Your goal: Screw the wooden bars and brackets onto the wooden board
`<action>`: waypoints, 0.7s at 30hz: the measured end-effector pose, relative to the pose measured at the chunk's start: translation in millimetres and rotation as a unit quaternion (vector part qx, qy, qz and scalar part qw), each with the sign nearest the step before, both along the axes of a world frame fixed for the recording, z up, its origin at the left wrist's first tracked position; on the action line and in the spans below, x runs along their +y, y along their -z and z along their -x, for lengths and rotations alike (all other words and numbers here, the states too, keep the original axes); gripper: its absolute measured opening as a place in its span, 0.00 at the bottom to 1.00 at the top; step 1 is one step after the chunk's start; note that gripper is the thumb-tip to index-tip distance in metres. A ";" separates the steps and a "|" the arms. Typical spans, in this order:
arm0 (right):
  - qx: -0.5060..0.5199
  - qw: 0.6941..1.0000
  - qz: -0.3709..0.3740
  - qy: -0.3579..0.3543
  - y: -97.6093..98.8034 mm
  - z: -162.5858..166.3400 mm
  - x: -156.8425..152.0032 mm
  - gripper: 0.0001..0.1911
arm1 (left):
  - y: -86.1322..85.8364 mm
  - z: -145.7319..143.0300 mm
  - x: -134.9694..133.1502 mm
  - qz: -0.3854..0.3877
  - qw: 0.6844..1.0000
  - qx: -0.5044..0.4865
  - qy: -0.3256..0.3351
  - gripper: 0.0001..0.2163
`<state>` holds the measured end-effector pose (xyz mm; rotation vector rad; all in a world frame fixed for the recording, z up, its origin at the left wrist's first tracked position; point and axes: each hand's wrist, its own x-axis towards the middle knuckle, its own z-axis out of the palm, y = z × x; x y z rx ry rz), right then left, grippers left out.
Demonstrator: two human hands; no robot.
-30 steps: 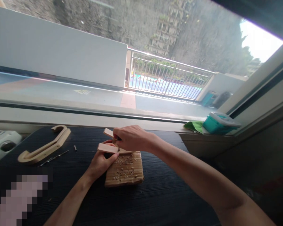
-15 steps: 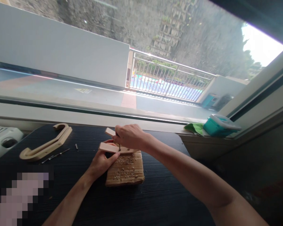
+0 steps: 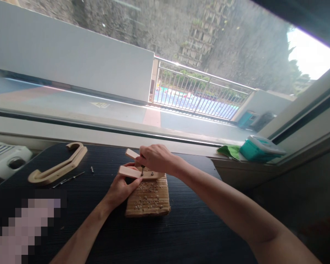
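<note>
My left hand (image 3: 123, 189) is closed around the near side of a pale wooden piece (image 3: 129, 172), its thumb pressed on the edge. This piece has two arms pointing left and lies on a corrugated cardboard block (image 3: 148, 204) dotted with small holes and bits. Above it, my right hand (image 3: 157, 157) is wrapped round a screwdriver (image 3: 142, 170); the handle is mostly hidden in the fist. The shaft stands nearly upright, its tip at a screw in the wood. A second screw (image 3: 152, 173) shows just right of it.
On the dark table (image 3: 192, 220) to the left lie a curved wooden part (image 3: 59, 167), a thin metal tool (image 3: 68, 179) and a small metal pin (image 3: 92, 169). A white appliance (image 3: 8, 161) stands far left. A teal box (image 3: 260, 148) and green cloth (image 3: 228, 151) rest on the sill.
The whole view has shifted slightly, so things appear a little further right. Both hands keep their hold; the right fist has turned slightly on the screwdriver, baring more of the second screw.
</note>
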<state>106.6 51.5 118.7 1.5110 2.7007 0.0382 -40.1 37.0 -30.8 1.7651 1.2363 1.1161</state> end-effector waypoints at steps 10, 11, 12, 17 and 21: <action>0.021 0.999 -0.041 0.024 -25.2 -9.8 -15.4 0.16 | -5.4 1.2 -2.6 0.004 1.000 0.002 -0.007 0.14; 0.021 0.999 -0.041 0.021 -23.8 -10.3 -16.4 0.15 | -5.8 1.1 -2.6 0.003 1.000 0.002 -0.007 0.13; 0.022 0.999 -0.039 0.019 -21.6 -10.6 -16.8 0.15 | -6.0 1.0 -2.5 0.002 1.000 0.001 -0.007 0.13; 0.037 0.999 -0.025 0.021 -9.7 -12.0 -14.4 0.14 | -6.1 1.3 -2.6 0.001 1.000 -0.003 0.000 0.13; 0.029 0.999 -0.025 0.018 -4.4 -11.9 -12.8 0.14 | -6.1 1.2 -2.3 0.001 1.000 -0.010 -0.001 0.13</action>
